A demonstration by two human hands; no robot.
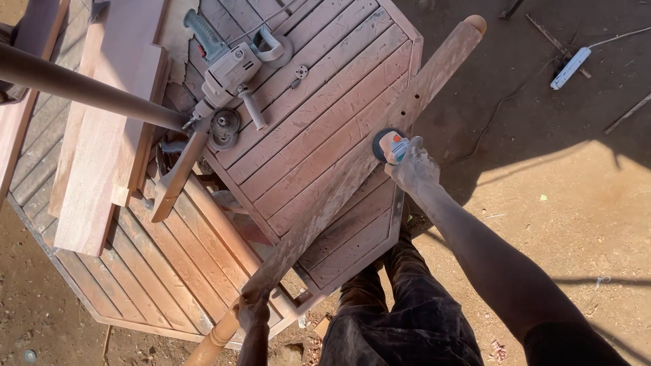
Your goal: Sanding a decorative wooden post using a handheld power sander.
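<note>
two hands work one long turned wooden post (pixel 352 169), which lies diagonally over a slatted wooden panel (pixel 319 88). its long axis runs from the near left, where a rounded, lathe-turned pale end sticks out past the panel's near edge, up to the far right, where a domed tip points toward the bare dirt ground (pixel 556 176). the middle stretch is square-sided, dusty and scuffed, with small holes along the far part.

the left hand (pixel 253 308) is closed round the post's near end, just above the turned section, fingers wrapped on the wood. the right hand (pixel 413 166) is curled tight around a small sander (pixel 390 146) with an orange and white body and a dark round disc; the disc sits against the post's right side, about midway along.

the panel is made of reddish-brown slats set diagonally in a frame, rough and dust-coated. a second slatted panel (pixel 163 264) lies under it, nearer and to the left. on the far part of the upper panel rests a grey power drill (pixel 227 71) with a green grip and side handle. flat planks (pixel 102 135) lie stacked at the left, and a smooth round brown pole (pixel 81 88) crosses over them. a white power strip (pixel 571 68) lies on the dirt at the far right.
</note>
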